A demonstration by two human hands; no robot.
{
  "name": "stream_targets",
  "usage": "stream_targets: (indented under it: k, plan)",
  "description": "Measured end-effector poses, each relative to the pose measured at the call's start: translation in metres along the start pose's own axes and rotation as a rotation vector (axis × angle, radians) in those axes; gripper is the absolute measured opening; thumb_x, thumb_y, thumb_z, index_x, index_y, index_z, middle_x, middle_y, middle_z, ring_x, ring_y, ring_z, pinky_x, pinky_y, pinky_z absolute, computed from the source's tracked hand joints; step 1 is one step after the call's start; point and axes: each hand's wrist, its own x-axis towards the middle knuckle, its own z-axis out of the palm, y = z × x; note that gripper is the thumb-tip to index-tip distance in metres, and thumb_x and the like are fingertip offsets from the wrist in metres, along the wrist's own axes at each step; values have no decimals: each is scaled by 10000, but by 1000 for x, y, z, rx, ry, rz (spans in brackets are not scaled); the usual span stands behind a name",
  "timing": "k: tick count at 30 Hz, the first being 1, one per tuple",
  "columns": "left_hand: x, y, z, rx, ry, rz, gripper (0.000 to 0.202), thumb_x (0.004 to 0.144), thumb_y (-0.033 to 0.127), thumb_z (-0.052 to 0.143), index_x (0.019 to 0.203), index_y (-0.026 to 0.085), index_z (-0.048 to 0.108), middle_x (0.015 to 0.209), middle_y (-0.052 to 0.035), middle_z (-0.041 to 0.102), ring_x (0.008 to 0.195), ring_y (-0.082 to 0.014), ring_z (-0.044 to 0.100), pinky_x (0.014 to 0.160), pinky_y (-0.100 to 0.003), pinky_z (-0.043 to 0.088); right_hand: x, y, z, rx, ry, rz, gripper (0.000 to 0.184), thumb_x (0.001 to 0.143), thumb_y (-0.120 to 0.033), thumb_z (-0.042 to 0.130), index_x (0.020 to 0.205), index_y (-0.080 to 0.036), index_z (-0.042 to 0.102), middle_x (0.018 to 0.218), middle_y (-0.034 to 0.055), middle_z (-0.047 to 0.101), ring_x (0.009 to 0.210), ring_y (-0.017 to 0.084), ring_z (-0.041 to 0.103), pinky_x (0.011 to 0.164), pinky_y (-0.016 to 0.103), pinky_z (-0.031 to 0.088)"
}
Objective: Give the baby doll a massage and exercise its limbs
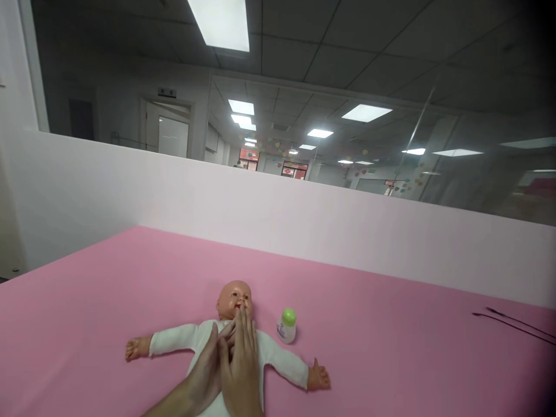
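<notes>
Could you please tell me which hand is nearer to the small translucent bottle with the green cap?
Right: the right hand is over the baby doll in white, left of the bottle and apart from it. The left hand is also over the doll, farther left.

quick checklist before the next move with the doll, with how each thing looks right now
1. Baby doll face up on the pink mat: ok, its face points upward.
2. Doll's arms out from under the hands: ok, spread to both sides.
3. Left hand and right hand free of objects: cannot tell, they are close together over the chest and the palms are hidden.
4. Bottle closed: ok, its green cap is on.
5. Black cords away from the doll: ok, they lie apart at the far right.
</notes>
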Motion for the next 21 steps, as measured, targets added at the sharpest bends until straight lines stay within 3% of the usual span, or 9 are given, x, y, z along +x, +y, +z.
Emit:
stream_targets:
  k: [3, 5, 8, 10, 14, 17, 21]
  plan:
    - [-1, -7, -3, 52, -46, 108, 772, 887, 761, 597, 1507, 302, 576, 1698, -38, 355, 1608, -291, 211, 1329, -452, 135, 2, -6, -7, 2, -6, 52, 749, 1069, -391, 489, 1687, -237, 94, 1717, 99, 218, 1576, 339, 251, 1225, 591, 408]
    - [1, -9, -7, 31, -52, 149, 770, 902, 774, 557, 1532, 332, 540, 1719, -9, 305, 1618, -279, 171, 1333, -444, 103, 0, -11, -11, -5, -58, -20, 739, 1068, -372, 490, 1685, -228, 109, 1719, 90, 208, 1578, 329, 241, 1236, 551, 399]
    - [7, -8, -10, -49, -87, 97, 806, 895, 843, 460, 1521, 345, 555, 1689, -17, 369, 1616, -283, 167, 1331, -473, 106, -2, -15, -15, -2, -188, -264, 693, 1064, -301, 465, 1679, -249, 152, 1700, 63, 273, 1559, 303, 308, 1250, 501, 380]
    - [9, -7, -10, -91, -146, 24, 853, 878, 876, 422, 1489, 308, 602, 1652, -59, 432, 1608, -302, 188, 1326, -503, 123, -1, -16, -16, -15, -243, -345, 652, 1064, -271, 435, 1672, -272, 197, 1684, 46, 319, 1546, 290, 348, 1254, 496, 371]
    - [7, -8, -7, -103, -185, -18, 837, 896, 835, 473, 1451, 232, 642, 1639, -97, 452, 1603, -312, 217, 1331, -489, 87, 2, -13, -13, -101, -147, -113, 579, 1085, -363, 429, 1646, -294, 305, 1695, 44, 297, 1571, 331, 278, 1249, 615, 330]
    - [4, -11, -7, -79, -130, 96, 800, 905, 794, 525, 1501, 263, 586, 1682, -67, 381, 1610, -300, 198, 1333, -475, 68, 3, -12, -11, -79, -71, 19, 662, 1080, -418, 448, 1671, -225, 219, 1714, 88, 241, 1584, 322, 239, 1251, 593, 348]
    - [4, -11, -12, -90, 7, 95, 809, 903, 825, 477, 1501, 292, 585, 1692, -35, 361, 1615, -273, 168, 1334, -438, 62, 0, -14, -17, -27, -183, -104, 709, 1063, -435, 488, 1674, -225, 195, 1715, 93, 229, 1584, 335, 220, 1253, 579, 345]
